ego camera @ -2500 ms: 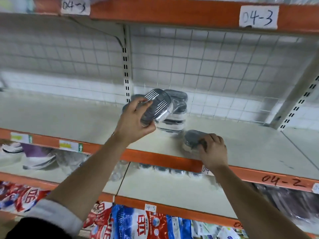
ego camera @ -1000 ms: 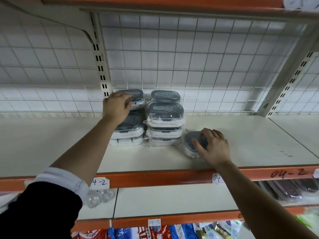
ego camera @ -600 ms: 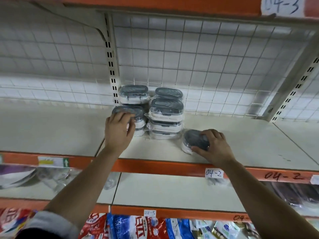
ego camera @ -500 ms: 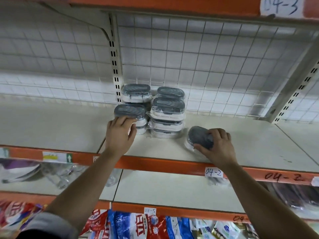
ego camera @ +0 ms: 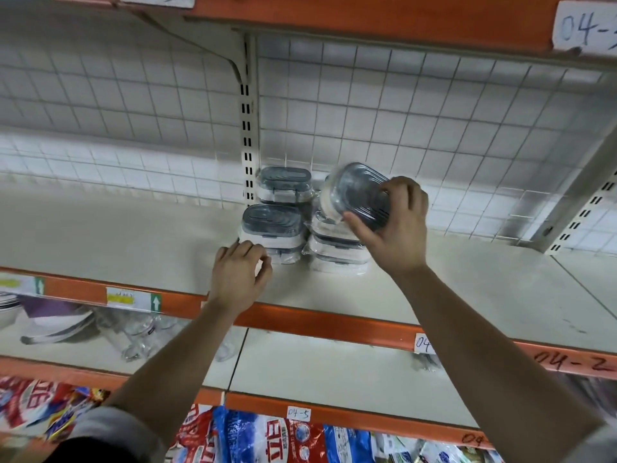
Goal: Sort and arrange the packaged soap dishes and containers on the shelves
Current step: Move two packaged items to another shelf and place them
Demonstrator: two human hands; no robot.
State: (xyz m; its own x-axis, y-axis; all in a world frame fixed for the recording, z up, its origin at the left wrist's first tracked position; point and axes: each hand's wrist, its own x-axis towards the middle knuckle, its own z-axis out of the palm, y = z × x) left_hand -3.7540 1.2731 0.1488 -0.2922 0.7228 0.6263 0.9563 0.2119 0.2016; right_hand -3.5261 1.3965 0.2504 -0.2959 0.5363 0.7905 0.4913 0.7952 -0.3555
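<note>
Down left, below the orange rail (ego camera: 334, 324), glass jars (ego camera: 140, 332) on the lower shelf (ego camera: 317, 359). Up on the pale shelf (ego camera: 117, 235), left hand (ego camera: 238, 279) near the front edge, fingers (ego camera: 248, 252) bent and bunched close together, right at the foot of the front-left stack (ego camera: 270, 225) of wrapped soap dishes; touching the bottom pack or only just beside it, cannot tell. Behind that, a back stack (ego camera: 283, 183) close by the slotted upright (ego camera: 248, 128). Next along, the right-hand stack (ego camera: 337, 255), just beside the front-left one. Above it, clear of the shelf and tilted, one wrapped soap dish (ego camera: 357, 192), grey ribbed lid toward the camera. Pinched in the right hand (ego camera: 397, 235): thumb under the near lower edge, the other fingers curled over the far right edge, lid showing between them. Far right on the rail, a handwritten 04-2 marking (ego camera: 574, 364).
</note>
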